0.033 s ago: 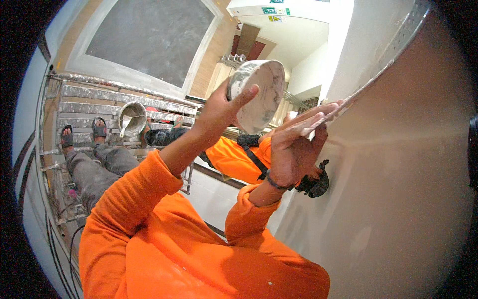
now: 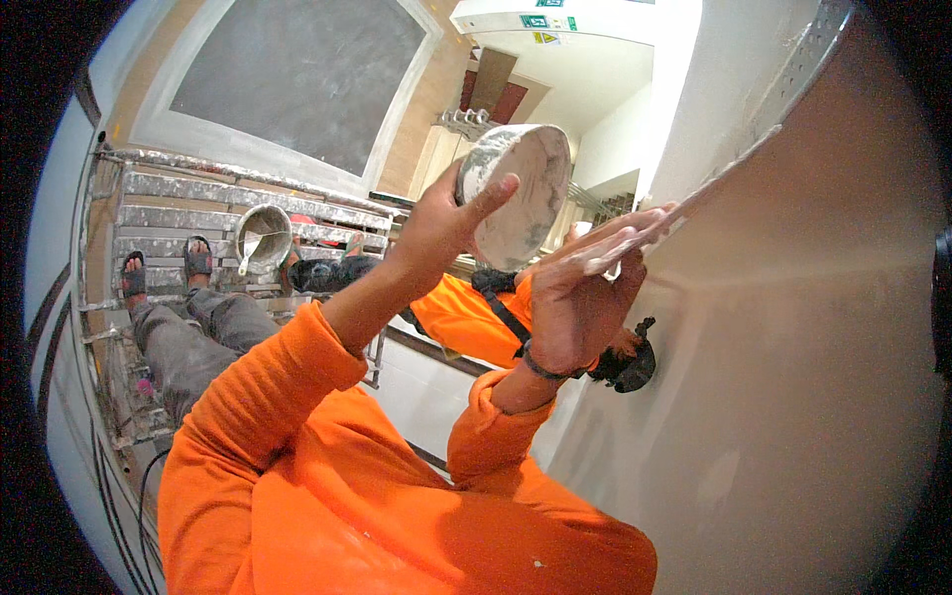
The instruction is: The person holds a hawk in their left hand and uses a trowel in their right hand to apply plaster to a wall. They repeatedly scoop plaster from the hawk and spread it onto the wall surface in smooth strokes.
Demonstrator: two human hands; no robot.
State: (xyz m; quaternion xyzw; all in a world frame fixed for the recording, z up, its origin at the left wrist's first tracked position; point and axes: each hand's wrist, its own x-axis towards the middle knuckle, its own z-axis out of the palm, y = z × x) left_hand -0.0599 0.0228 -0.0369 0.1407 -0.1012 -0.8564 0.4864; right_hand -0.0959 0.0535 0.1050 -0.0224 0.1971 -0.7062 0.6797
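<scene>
My left hand (image 2: 433,230) grips a round bowl (image 2: 518,188) smeared with white paste. Its thumb lies over the rim, and the bowl is tilted with its inside turned toward the wall. Further right, my right hand (image 2: 580,297) is raised against the long edge of the wall (image 2: 813,327), fingers pressed together and coated in white paste. Something pale shows between thumb and fingers, too hidden to name. A line of wet white paste (image 2: 734,167) runs up the edge from the fingertips. Above it, a perforated corner bead (image 2: 805,59) is partly exposed.
Beneath me is a paste-spattered slatted platform (image 2: 174,213), with a bucket (image 2: 264,238) and a handled tool inside it near my feet (image 2: 198,258). A co-worker in an orange top (image 2: 461,322) and dark cap (image 2: 631,369) is close below my hands. Cables (image 2: 104,486) hang at left.
My right hand has slid slightly left and down along the wall edge. The bowl in my left hand has shifted slightly right and down.
</scene>
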